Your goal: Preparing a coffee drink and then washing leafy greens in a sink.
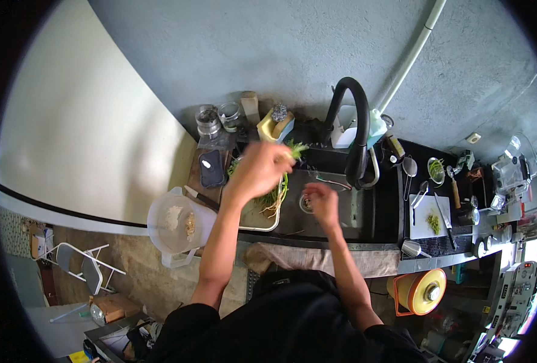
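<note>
My left hand (266,165), blurred by motion, is raised above the left side of the sink with its fingers closed on a small bunch of leafy greens (297,149). Below it, a tray (255,228) holds more greens with pale roots (274,202). Over the sink basin (341,231), near the round drain (304,203), is my right hand (322,199); its fingers are bent and blurred, and whether anything lies between them is unclear. The black gooseneck faucet (361,118) arches over the basin. Behind the drain lies a toothbrush (334,183).
A knife (202,198) lies left of the tray, beside a translucent plastic pitcher (159,227). Right of the sink, a white cutting board (420,227) holds chopped greens and a knife (443,213). A sponge holder (266,129) and jars (230,115) stand by the wall.
</note>
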The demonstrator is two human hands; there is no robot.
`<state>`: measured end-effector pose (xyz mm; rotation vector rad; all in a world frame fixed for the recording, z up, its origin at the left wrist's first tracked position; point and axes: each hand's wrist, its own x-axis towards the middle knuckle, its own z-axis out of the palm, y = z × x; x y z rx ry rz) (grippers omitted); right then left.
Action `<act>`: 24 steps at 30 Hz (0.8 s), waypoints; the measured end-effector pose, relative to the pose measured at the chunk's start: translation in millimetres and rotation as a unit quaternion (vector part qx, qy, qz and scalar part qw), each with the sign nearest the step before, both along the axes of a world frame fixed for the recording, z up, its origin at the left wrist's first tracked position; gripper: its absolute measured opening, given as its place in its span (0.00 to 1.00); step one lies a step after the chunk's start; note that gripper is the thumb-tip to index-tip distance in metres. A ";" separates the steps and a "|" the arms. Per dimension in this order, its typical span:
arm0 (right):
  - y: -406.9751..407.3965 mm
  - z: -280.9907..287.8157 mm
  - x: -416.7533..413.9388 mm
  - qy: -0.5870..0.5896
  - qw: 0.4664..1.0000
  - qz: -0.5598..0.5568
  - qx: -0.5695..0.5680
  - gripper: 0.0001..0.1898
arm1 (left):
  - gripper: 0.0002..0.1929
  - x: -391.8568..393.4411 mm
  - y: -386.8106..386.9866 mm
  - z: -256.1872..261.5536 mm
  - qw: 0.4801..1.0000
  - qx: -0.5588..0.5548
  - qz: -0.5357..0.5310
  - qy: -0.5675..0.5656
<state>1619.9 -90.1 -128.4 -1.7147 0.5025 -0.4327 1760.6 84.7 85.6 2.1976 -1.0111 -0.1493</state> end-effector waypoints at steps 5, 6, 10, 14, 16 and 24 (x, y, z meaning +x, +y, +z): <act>-99.3 7.7 -10.0 0.007 0.988 -0.114 0.101 0.12 | 0.06 -41.7 -48.8 -72.2 0.979 0.022 -0.107 0.172; -113.2 12.4 -8.4 0.021 0.991 -0.092 0.097 0.13 | 0.06 -52.5 -58.0 -88.6 0.989 0.048 -0.089 0.106; -125.4 48.4 19.0 -0.032 0.954 0.219 0.203 0.28 | 0.08 -92.7 -71.2 -127.5 0.982 0.071 -0.131 0.118; -123.4 44.6 74.2 -0.031 0.938 0.259 0.230 0.34 | 0.09 -118.1 -83.4 -166.9 0.980 0.100 -0.127 0.119; -126.4 33.0 98.8 0.008 0.938 0.273 0.216 0.36 | 0.09 -120.4 -85.8 -178.3 0.975 0.099 -0.129 0.150; -119.2 24.4 170.6 0.015 0.928 0.263 0.265 0.44 | 0.10 -112.4 -94.4 -202.3 0.974 -0.046 -0.083 0.205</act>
